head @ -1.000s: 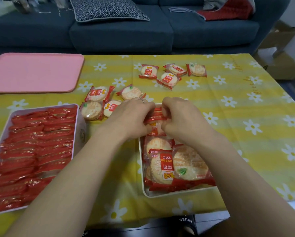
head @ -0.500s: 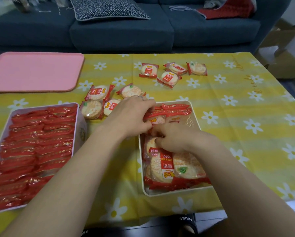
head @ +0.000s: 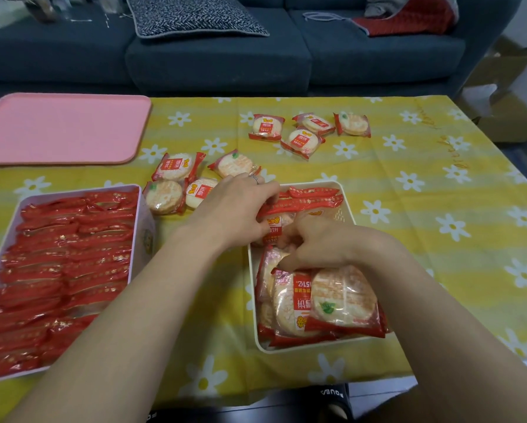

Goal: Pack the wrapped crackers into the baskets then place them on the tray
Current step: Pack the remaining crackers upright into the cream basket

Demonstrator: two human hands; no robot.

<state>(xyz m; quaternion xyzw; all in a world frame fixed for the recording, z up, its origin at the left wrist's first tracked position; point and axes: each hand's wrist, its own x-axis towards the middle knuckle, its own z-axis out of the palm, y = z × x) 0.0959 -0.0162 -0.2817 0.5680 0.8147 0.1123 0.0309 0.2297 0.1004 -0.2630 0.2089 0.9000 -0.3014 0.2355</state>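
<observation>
A cream basket [head: 349, 206] in front of me holds wrapped crackers: upright ones at its far end [head: 314, 200] and flat ones [head: 341, 300] at the near end. My left hand [head: 234, 206] grips the upright crackers at the basket's far left. In the basket's middle, my right hand [head: 314, 244] has its fingers curled on a cracker pack [head: 274, 228]. A pink basket [head: 73, 264] at the left is full of red-wrapped crackers. The pink tray [head: 60, 129] lies bare at the far left.
Loose wrapped crackers lie on the yellow flowered cloth in two groups: three [head: 176, 184] beside my left hand, several [head: 305, 129] farther back. A blue sofa [head: 219, 59] runs behind the table. Cardboard boxes [head: 506, 96] stand at the right.
My right hand moved from the basket's far end toward me into its middle, uncovering the upright crackers. My left hand stayed at the far left of the basket.
</observation>
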